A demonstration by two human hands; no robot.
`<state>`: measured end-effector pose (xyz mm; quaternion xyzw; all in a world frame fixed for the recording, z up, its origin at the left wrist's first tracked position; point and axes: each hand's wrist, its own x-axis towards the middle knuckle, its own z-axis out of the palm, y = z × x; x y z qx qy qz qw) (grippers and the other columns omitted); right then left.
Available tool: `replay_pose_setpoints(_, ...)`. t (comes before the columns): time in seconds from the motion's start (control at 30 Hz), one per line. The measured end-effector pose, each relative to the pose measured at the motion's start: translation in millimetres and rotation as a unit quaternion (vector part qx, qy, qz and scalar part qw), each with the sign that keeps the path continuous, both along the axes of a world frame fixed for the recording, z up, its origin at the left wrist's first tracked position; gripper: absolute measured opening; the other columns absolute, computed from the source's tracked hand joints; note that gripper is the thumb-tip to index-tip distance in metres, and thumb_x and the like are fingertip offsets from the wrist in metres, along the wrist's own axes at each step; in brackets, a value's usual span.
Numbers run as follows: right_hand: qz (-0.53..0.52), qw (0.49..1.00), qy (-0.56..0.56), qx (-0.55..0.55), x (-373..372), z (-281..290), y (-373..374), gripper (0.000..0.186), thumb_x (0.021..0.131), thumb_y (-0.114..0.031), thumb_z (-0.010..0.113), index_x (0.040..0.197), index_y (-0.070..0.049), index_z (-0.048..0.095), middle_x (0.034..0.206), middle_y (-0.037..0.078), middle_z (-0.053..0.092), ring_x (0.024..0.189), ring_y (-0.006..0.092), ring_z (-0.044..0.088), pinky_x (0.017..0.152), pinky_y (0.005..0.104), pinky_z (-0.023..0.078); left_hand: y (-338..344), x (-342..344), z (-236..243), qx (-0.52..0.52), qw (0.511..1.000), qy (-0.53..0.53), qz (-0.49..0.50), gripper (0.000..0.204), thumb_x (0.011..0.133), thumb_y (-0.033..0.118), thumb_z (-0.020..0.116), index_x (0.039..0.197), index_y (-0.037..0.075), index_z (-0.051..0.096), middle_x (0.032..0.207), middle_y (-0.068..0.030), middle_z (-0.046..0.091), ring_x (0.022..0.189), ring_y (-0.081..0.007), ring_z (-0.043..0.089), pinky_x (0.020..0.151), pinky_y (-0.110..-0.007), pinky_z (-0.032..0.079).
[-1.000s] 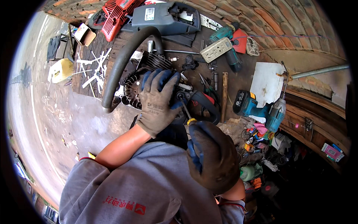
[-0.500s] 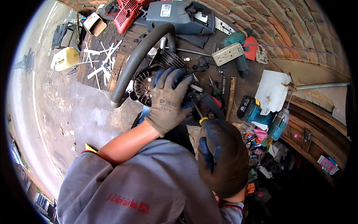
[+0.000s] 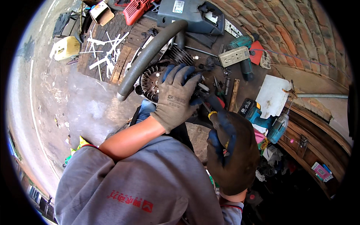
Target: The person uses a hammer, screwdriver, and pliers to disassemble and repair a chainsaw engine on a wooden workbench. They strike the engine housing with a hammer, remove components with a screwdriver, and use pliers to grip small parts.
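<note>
A partly stripped chainsaw engine lies before me, with a finned round flywheel (image 3: 148,80), a black finned cylinder (image 3: 181,55) and a thick grey tubular handle (image 3: 150,54) arching over it. My left hand (image 3: 174,100), in a grey-brown glove with blue fingers, is closed over the engine beside the flywheel. In a darker glove, my right hand (image 3: 236,153) grips a screwdriver (image 3: 212,113) with a yellow part showing near its shaft. The shaft slants up and left into the engine's near right side, next to my left fingers. Its tip is hidden.
Beyond the engine sits a grey plastic housing (image 3: 180,15). White strips (image 3: 108,52) lie on boards at the left. A power strip (image 3: 234,56), a green drill (image 3: 246,69), a wooden stick (image 3: 234,93) and a blue cordless driver (image 3: 278,127) are at the right, before a brick wall.
The view has shifted, so the bench appears displaced. Both hands keep their holds; my right hand, on the screwdriver, appears slightly turned.
</note>
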<state>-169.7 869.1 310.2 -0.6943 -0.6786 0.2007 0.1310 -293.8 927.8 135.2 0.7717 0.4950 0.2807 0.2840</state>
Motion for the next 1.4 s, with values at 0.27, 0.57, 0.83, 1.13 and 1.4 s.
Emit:
replay_pose_setpoints(0.27, 0.013, 1.000, 0.013, 0.011, 7.1, -8.1, -8.4, 0.048, 0.084, -0.011, 0.074, 0.130, -0.004, 0.062, 0.127, 0.022, 0.061, 0.109, 0.0404, 0.065, 0.090, 0.0467, 0.055, 1.2, -1.8, -1.8, 0.022, 1.000, 0.002, 0.011, 0.066, 0.065, 0.023, 0.084, 0.127, 0.011, 0.066, 0.133, -0.0137, 0.058, 0.128, -0.0388, 0.052, 0.111, -0.055, 0.038)
replay_pose_setpoints(0.57, -0.013, 1.000, -0.010, 0.020, 2.7, -0.8, -4.9, 0.038, 0.079, 0.002, 0.072, 0.116, -0.001, 0.063, 0.114, 0.019, 0.069, 0.104, 0.0379, 0.069, 0.089, 0.0437, 0.055, -1.3, -1.5, -0.1, 0.030, 0.999, 0.014, 0.016, 0.070, 0.062, 0.021, 0.084, 0.129, 0.013, 0.066, 0.134, -0.0134, 0.057, 0.130, -0.0387, 0.050, 0.113, -0.055, 0.037)
replay_pose_setpoints(0.83, -0.001, 1.000, 0.002, 0.001, 0.3, -0.6, -1.4, 0.038, 0.080, 0.002, 0.071, 0.117, 0.000, 0.062, 0.114, 0.020, 0.068, 0.104, 0.0391, 0.068, 0.090, 0.0447, 0.055, -3.0, -0.3, -2.6, 0.005, 1.000, 0.016, 0.013, 0.077, 0.058, 0.024, 0.090, 0.129, 0.016, 0.064, 0.139, -0.0132, 0.052, 0.135, -0.0379, 0.045, 0.116, -0.057, 0.031)
replay_pose_setpoints(1.13, 0.022, 1.000, 0.005, 0.022, 3.7, -6.3, -0.8, 0.039, 0.082, 0.001, 0.070, 0.120, -0.001, 0.062, 0.115, 0.020, 0.068, 0.105, 0.0399, 0.067, 0.089, 0.0454, 0.055, -1.5, -3.6, -3.7, 0.011, 1.000, 0.013, 0.003, 0.070, 0.061, 0.022, 0.087, 0.127, 0.014, 0.066, 0.139, -0.0138, 0.052, 0.135, -0.0380, 0.046, 0.115, -0.056, 0.033)
replay_pose_setpoints(1.4, 0.038, 0.995, -0.087, -0.041, 4.0, 2.8, 9.0, 0.043, 0.084, -0.009, 0.076, 0.124, -0.002, 0.063, 0.111, 0.019, 0.068, 0.099, 0.0412, 0.067, 0.084, 0.0462, 0.055, -1.2, -3.9, -1.9, 0.001, 1.000, 0.019, -0.002, 0.060, 0.067, 0.025, 0.084, 0.124, 0.015, 0.068, 0.136, -0.0134, 0.057, 0.133, -0.0388, 0.049, 0.113, -0.055, 0.036)
